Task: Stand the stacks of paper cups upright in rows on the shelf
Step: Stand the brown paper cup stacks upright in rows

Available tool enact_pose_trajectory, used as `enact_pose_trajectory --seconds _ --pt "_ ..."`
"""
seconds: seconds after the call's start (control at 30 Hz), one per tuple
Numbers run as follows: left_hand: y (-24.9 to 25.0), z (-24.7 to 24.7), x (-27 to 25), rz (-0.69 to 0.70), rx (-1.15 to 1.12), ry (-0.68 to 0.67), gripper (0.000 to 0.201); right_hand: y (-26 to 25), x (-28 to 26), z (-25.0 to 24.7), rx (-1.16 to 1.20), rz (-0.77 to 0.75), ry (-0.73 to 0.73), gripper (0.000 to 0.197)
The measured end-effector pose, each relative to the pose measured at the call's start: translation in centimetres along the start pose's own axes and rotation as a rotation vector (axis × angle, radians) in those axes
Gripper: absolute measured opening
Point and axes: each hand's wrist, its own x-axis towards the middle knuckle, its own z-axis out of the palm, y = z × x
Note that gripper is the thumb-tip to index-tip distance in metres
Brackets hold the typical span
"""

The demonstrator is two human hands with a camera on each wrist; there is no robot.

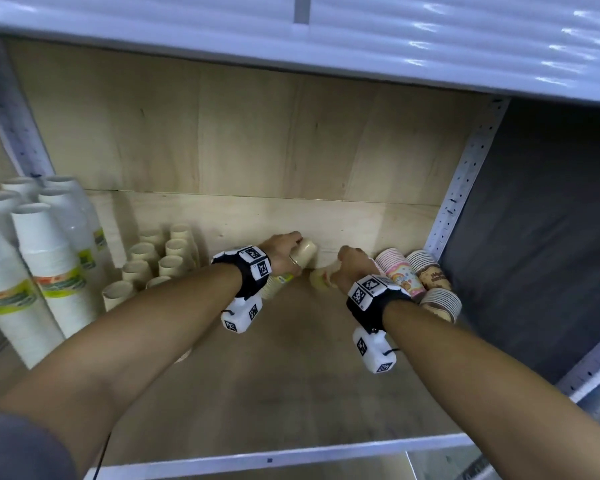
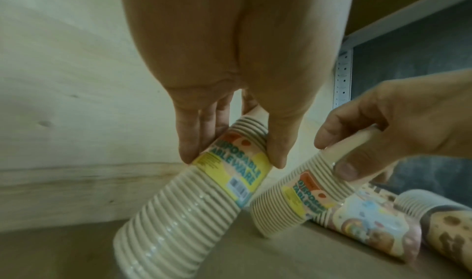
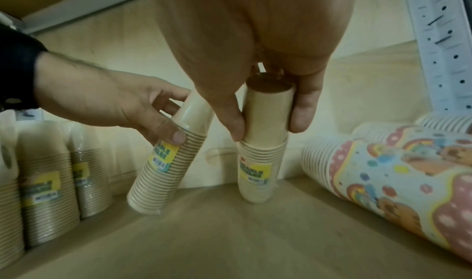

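Observation:
Two beige paper-cup stacks with yellow labels are near the back of the wooden shelf (image 1: 291, 375). My left hand (image 1: 286, 249) grips one beige stack (image 2: 204, 192) by its narrow upper end; the stack leans, its wide end down by the board. My right hand (image 1: 347, 268) grips the second beige stack (image 3: 260, 162) near its top, nearly upright with its wide end on the board. The hands are close together, the two stacks side by side. In the right wrist view the leaning stack (image 3: 166, 166) is left of the upright one.
Several beige stacks (image 1: 160, 261) stand in rows to the left, with taller white stacks (image 1: 49, 265) beyond them. Printed cup stacks (image 1: 400, 275) and brown-patterned ones (image 1: 442, 303) lie on their sides at the right, against the perforated metal upright (image 1: 465, 188).

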Motion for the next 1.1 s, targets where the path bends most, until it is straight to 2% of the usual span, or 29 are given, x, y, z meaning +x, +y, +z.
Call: enact_pose_trajectory --seconds 0.13,0.3,0.53,0.9,1.1 --pt "0.5 -1.1 -1.7 -0.051 -0.037 0.026 0.061 -1.4 -0.6 -1.6 -0.035 -0.069 0.047 0.041" --pt "0.9 -1.5 -3.1 -0.079 -0.071 0.036 0.066 -2.8 -1.5 -2.9 -0.003 -0.144 -0.003 0.045" --pt "0.5 -1.2 -4.7 -0.089 -0.165 -0.015 0.05 -4.3 -2.7 -3.4 -0.019 -0.228 -0.097 0.053" --pt "0.0 0.7 -5.9 -0.092 -0.247 -0.021 0.051 -3.9 -3.2 -2.8 -0.038 -0.248 -0.173 0.055" --pt "0.7 -0.4 -5.9 -0.085 -0.278 -0.028 0.051 -4.0 -3.3 -3.4 -0.072 -0.245 -0.209 0.051"
